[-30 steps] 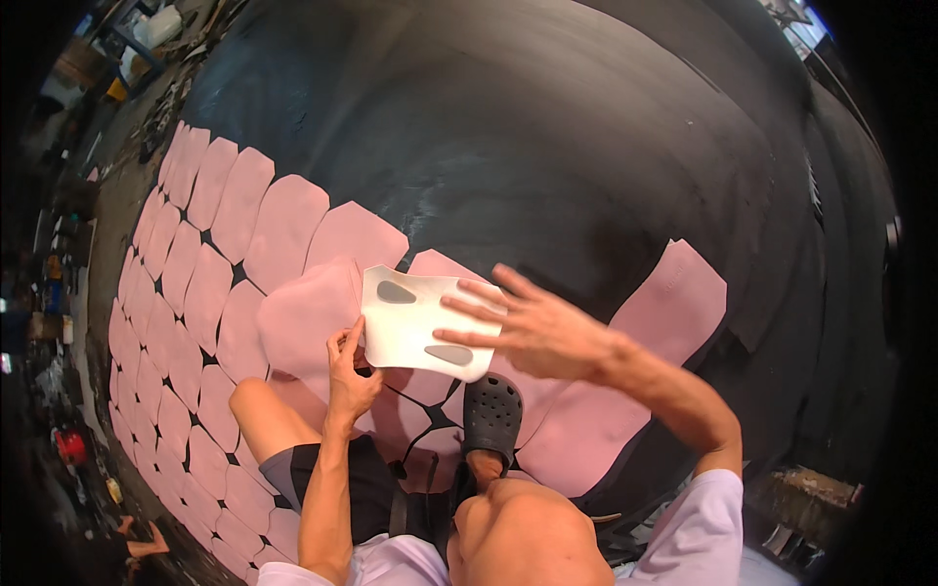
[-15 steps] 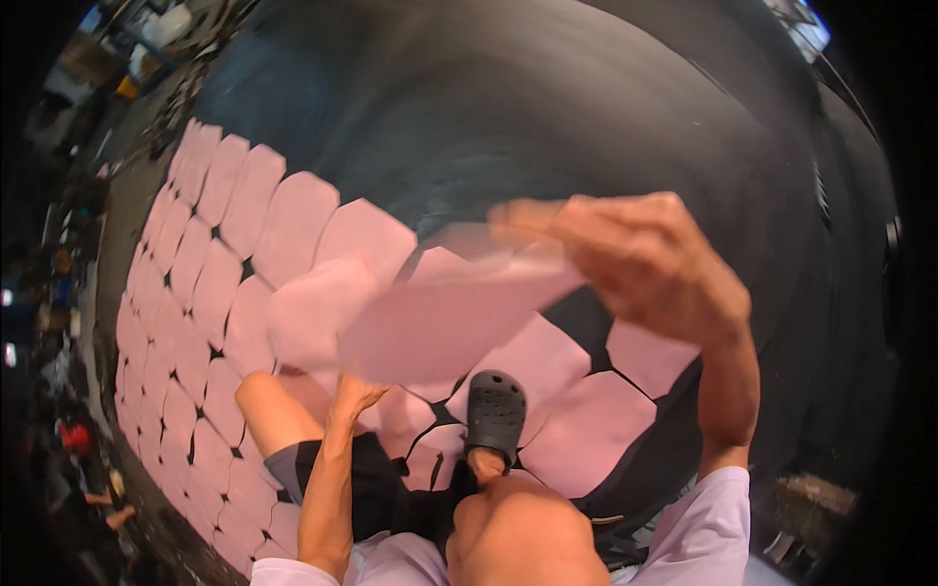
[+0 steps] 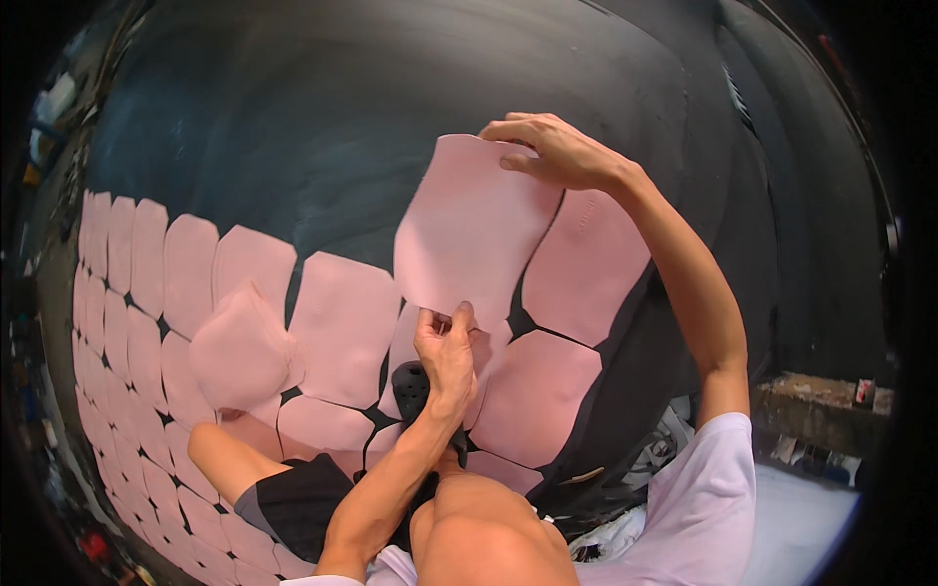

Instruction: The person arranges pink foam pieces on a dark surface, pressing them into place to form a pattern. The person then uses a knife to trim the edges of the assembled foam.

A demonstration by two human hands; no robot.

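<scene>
My right hand (image 3: 559, 151) grips the far edge of a thin pink sheet (image 3: 469, 225), fingers over the rim and thumb on the face toward me. At the sheet's near edge, my left hand (image 3: 447, 356) pinches with thumb and fingertips. The sheet is raised and slightly bowed, partly covering the pieces below. Right of it lies a flat pink piece with cut-off corners (image 3: 586, 269); a similar pink piece (image 3: 344, 317) lies to the left. Several loose pink sheets (image 3: 244, 352) sit stacked near my left knee.
Rows of flat pink pieces (image 3: 147, 259) cover the left of a broad black surface (image 3: 371, 117), with small dark gaps at their corners. My dark perforated clog (image 3: 410, 389) stands among the pieces. Crumpled plastic (image 3: 660, 444) and a ledge with small items (image 3: 821, 396) are at the right.
The sheet has gone from a blurred swing to being stretched out farther ahead. My right hand moved away from me; my left hand came rightward to the sheet's near edge. The view shifted.
</scene>
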